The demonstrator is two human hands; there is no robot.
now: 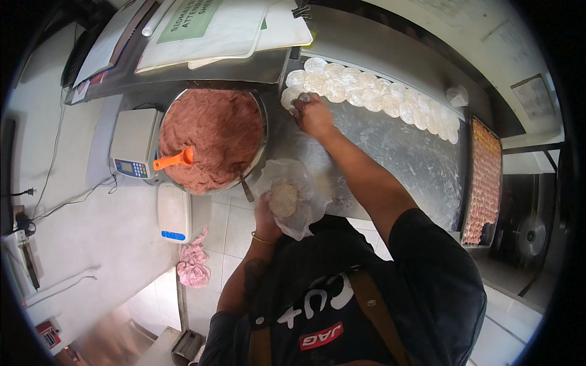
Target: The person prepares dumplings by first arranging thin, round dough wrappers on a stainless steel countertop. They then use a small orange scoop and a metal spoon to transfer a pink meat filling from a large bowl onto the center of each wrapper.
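My left hand (265, 214) holds a translucent plastic bag (309, 201) from its left side. Inside the bag's open mouth is a round, floury dough wrapper (284, 200), apparently the top of a stack whose depth I cannot see. My right hand (315, 115) reaches across the steel table (380, 142) and pinches the edge of a round dough wrapper (290, 95) at the left end of the rows. Other flour-dusted wrappers (334, 89) overlap in rows along the table's back edge. Flour marks the steel around them.
Left of my hands, a large bowl (264, 151) holds pink ground filling (215, 132) with an orange scoop (176, 158). Beside it sits a digital scale (135, 137). A tray (492, 235) of small filled pieces stands at right. Papers (219, 32) lie on a shelf (256, 73).
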